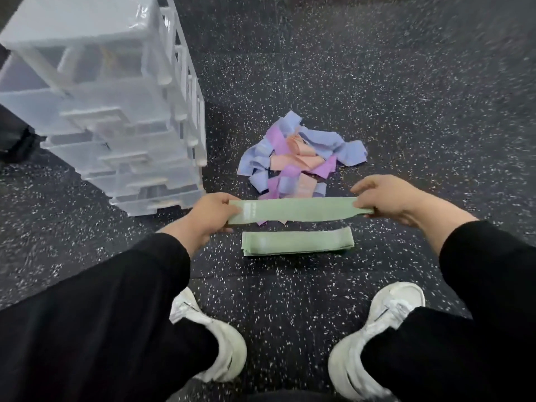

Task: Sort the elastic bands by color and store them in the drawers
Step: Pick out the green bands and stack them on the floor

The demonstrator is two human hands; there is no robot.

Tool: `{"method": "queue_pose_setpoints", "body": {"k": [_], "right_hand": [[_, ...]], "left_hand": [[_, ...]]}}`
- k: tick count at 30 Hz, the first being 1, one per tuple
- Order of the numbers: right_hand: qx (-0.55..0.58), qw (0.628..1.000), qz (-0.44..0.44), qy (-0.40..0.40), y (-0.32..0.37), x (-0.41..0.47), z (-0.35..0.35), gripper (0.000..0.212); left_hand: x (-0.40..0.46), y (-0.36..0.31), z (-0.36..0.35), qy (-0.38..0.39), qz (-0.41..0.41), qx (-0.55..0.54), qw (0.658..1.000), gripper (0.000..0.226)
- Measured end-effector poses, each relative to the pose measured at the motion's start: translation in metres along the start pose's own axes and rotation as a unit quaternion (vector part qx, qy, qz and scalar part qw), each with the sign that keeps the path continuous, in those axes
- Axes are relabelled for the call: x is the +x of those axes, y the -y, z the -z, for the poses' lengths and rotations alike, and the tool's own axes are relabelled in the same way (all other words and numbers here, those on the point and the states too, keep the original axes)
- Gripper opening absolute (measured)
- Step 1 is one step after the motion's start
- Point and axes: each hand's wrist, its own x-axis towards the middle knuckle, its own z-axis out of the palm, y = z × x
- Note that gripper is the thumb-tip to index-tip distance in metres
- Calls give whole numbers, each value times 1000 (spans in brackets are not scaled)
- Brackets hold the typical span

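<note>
Hands, left (208, 211) and right (385, 198), pinch flat green elastic band (295, 209) by ends. Green stack (297, 240) begun on floor; mixed blue, purple, peach pile (293, 158) unsorted; translucent plastic drawers (116, 111) not yet loaded, apparently.

Drawer unit (116, 111) left of band heap (295, 158); folded stack (298, 242) nearer, between shoes and heap.

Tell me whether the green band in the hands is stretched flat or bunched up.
Flat: the green elastic band spans straight between left hand and right hand.
</note>
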Motion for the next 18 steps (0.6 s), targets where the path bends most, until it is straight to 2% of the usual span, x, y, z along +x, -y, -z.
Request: {"method": "queue_pose_setpoints", "body": {"k": [4,10,18], "right_hand": [[-81,995,6,-66,-20,7,-17,24],[-147,987,1,-59,-40,31,-37,29],[-161,984,-34,-67,-63,67,-62,20]], "left_hand": [[-4,14,-13,-14,17,8,1000,12],[17,28,-30,-38,44,29,998,14],[55,56,-51,-37,77,116,990,13]]}}
